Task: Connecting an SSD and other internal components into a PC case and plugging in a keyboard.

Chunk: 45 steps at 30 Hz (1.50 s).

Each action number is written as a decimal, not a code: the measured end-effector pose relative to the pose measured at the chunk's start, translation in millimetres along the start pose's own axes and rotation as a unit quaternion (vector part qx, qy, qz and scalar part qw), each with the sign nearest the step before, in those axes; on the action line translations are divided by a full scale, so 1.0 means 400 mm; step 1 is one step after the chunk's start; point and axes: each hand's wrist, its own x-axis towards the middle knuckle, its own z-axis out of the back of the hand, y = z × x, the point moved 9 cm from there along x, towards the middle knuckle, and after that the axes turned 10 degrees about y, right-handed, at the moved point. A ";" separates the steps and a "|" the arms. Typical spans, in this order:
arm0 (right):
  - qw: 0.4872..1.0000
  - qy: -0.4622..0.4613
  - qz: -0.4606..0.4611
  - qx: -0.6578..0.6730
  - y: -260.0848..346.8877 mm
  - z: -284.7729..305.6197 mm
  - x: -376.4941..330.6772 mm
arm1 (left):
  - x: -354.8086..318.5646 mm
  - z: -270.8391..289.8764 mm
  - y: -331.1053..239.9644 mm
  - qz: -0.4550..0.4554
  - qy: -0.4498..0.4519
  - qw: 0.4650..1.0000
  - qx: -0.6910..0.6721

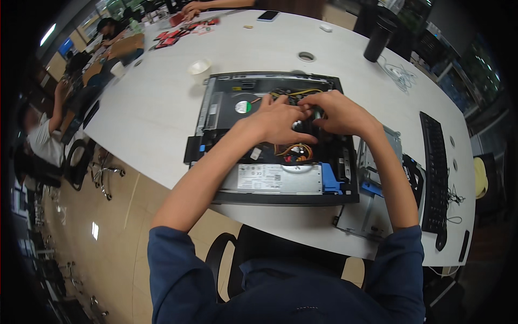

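An open desktop computer case [278, 200] lies flat on the white table in front of me, its inner parts exposed. My left hand [278, 121] reaches into the middle of it, fingers spread and thumb stretched out to the right. Beside it, my right hand [337, 114] bends its fingers and thumb together over the board; whatever they pinch is mostly hidden, with a bit of green showing. A black blower fan [232, 110] with a green-and-white label sits left of my hands. Nearer me are coloured wires [298, 151] and a silver power supply [302, 181] next to a blue latch [330, 179].
Right of the case lie a removed metal part [362, 218] and a black keyboard [433, 173]. Farther off stand a black tumbler [380, 39] and a white cup [199, 68], with a phone [268, 16] and red packets [172, 36]. Other people sit at the far side and left.
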 end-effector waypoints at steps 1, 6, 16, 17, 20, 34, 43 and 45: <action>1.000 0.029 -0.009 0.006 0.005 -0.011 -0.010 | 0.003 -0.001 0.003 0.008 0.026 0.999 -0.024; 0.998 0.068 -0.008 -0.014 -0.011 -0.028 -0.008 | 0.010 -0.015 0.001 0.015 0.036 0.998 -0.044; 0.996 0.075 -0.037 -0.006 -0.024 -0.045 0.000 | 0.003 -0.007 -0.017 0.013 0.024 1.000 -0.010; 0.996 0.077 -0.040 -0.003 -0.031 -0.050 -0.001 | 0.008 -0.010 -0.017 0.011 0.013 1.000 0.008; 0.998 0.056 -0.021 -0.002 -0.030 -0.050 -0.003 | 0.010 -0.007 -0.017 -0.010 -0.027 1.000 0.010; 0.996 0.069 0.030 -0.046 -0.024 -0.062 -0.013 | 0.014 -0.003 -0.017 0.017 -0.009 1.000 0.006; 0.983 -0.007 0.046 -0.175 0.049 -0.066 -0.028 | -0.001 0.008 -0.018 0.019 -0.024 1.000 -0.005; 0.986 -0.001 0.037 -0.164 0.051 -0.068 -0.026 | 0.000 0.006 -0.014 0.019 -0.022 1.000 -0.006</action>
